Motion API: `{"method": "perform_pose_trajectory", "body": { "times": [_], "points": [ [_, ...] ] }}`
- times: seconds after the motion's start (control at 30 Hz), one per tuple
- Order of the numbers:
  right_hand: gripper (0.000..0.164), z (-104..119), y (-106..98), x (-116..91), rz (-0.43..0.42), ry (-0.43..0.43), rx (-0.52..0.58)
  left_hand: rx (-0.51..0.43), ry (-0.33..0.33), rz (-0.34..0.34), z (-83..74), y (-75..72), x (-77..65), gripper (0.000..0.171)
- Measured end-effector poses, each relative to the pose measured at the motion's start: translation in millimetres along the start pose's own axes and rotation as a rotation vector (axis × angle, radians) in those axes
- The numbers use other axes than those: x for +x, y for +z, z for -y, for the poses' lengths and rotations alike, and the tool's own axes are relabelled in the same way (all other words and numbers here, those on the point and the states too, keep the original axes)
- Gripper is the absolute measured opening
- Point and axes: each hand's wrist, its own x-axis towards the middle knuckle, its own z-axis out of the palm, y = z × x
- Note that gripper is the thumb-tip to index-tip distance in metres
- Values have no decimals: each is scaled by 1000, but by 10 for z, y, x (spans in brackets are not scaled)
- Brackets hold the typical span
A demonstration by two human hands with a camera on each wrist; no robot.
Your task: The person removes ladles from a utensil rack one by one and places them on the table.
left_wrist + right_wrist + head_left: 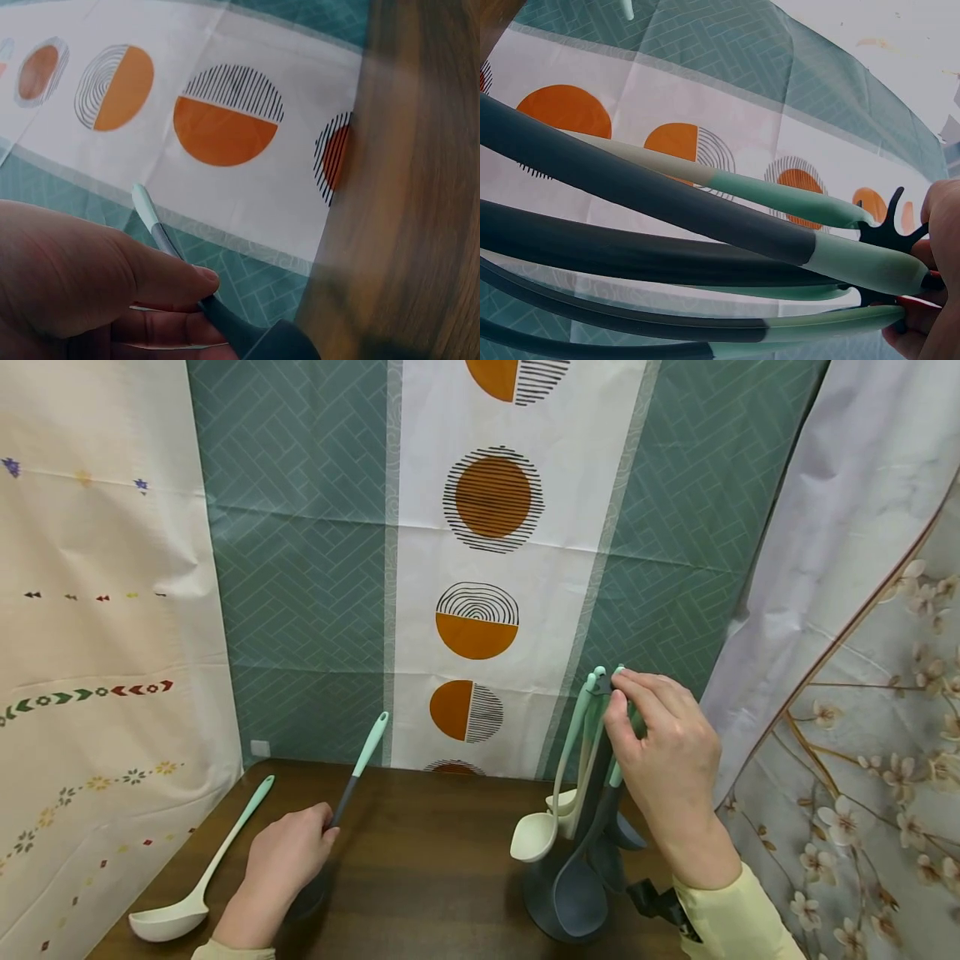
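My left hand (288, 852) pinches the dark grey shaft of a kitchen utensil (367, 747) with a mint handle end pointing up. Its dark head (281, 342) is partly cut off in the left wrist view, so I cannot tell its exact kind. On the right, my right hand (667, 760) grips the top of a dark utensil stand (543, 897), thumb and fingers around its hook holder (889, 232). Several mint-handled utensils hang there, among them a cream spoon (534, 837) and a dark grey spoon (580, 897).
A cream ladle (168, 920) with a mint handle lies at the left of the brown wooden table (427, 860). Patterned cloth (315, 568) hangs behind the table, with a floral curtain (862, 827) at the right.
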Motion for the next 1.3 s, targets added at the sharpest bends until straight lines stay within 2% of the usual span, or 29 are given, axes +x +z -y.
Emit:
{"method": "perform_pose_trajectory", "body": {
  "times": [0.23, 0.37, 0.7, 1.3],
  "points": [
    [35, 0, -4, 6, 4, 2, -1, 13, -31, 16, 83, 11, 39, 12],
    [36, 2, -7, 12, 5, 3, -7, 21, -32, 24, 184, 39, 53, 13],
    [37, -1, -8, 6, 11, 4, -9, 10, -85, 87, 372, 96, 49, 21],
    [38, -7, -9, -11, 17, 17, -9, 45, -156, 98, 588, 179, 64, 14]
  ]
}}
